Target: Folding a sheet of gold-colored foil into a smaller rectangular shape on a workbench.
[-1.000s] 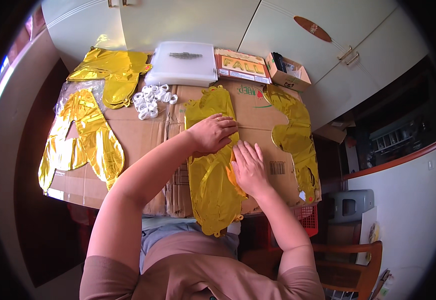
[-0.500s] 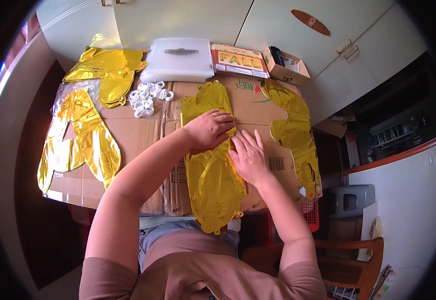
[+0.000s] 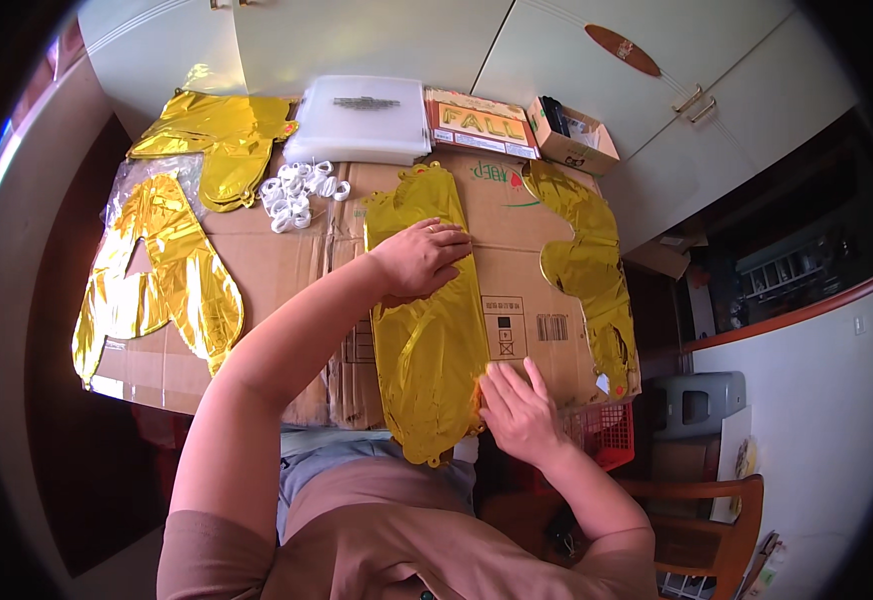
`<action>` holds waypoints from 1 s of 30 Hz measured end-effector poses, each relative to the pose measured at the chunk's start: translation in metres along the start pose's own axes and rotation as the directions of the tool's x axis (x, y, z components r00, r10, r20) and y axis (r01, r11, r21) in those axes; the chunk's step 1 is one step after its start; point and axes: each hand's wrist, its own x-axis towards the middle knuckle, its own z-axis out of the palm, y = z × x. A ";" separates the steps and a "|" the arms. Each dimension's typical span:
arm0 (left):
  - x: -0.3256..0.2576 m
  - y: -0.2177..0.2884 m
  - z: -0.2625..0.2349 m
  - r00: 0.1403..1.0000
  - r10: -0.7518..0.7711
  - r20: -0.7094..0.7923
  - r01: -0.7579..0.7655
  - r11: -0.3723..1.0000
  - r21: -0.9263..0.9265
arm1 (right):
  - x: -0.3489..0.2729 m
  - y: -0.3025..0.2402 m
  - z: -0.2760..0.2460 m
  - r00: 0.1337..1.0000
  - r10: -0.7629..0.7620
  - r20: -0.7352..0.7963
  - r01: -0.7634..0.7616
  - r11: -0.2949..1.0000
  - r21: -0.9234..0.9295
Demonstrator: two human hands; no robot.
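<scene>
A gold foil balloon [image 3: 429, 365], flat and in a long narrow shape, lies lengthwise before me, its near end reaching over the table edge. My left hand [image 3: 422, 257] rests across its upper part, fingers stretched toward the right edge. Low on that same edge, my right hand [image 3: 520, 410] touches the foil with its fingertips; its fingers are straight and the thumb stands apart. Another gold foil balloon [image 3: 592, 260] with a wavy outline lies to the right. On the left are an A-shaped gold balloon [image 3: 192, 275] and a further gold balloon [image 3: 222, 130].
Flattened cardboard [image 3: 292, 270] covers the table. Curled white ribbons [image 3: 297, 195] lie near a stack of clear plastic sleeves [image 3: 357, 120]. Behind stand an orange printed package [image 3: 481, 123] and a small open box [image 3: 577, 140]. A wooden chair [image 3: 702, 490] is at the lower right.
My right hand has slid down the balloon's right edge toward me, and the orange-gold fold there now lies flat. The left hand has stayed in place.
</scene>
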 end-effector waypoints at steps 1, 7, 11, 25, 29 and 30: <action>0.000 0.000 0.001 1.000 -0.007 0.000 0.007 1.000 -0.008 | -0.001 0.000 -0.004 1.000 -0.017 0.000 0.017 1.000 0.021; 0.000 0.002 -0.003 0.998 -0.043 0.035 0.044 0.999 -0.031 | 0.052 0.053 -0.018 0.959 0.190 -0.211 -0.093 0.912 0.398; 0.002 0.001 -0.005 0.999 -0.039 0.030 0.040 0.998 -0.049 | 0.111 0.103 0.018 0.927 0.206 -0.315 -0.091 0.935 0.344; 0.000 -0.004 0.000 0.999 0.003 0.043 -0.002 1.000 -0.030 | 0.146 0.116 0.044 0.988 0.020 -0.153 -0.037 0.993 -0.110; 0.000 -0.006 0.002 0.999 0.023 0.024 -0.022 0.999 -0.043 | 0.146 0.121 0.040 0.991 -0.058 -0.119 0.040 0.987 -0.153; 0.000 -0.006 0.002 1.000 0.017 0.024 -0.016 0.999 -0.046 | 0.146 0.123 0.039 0.991 -0.069 -0.114 0.052 0.987 -0.150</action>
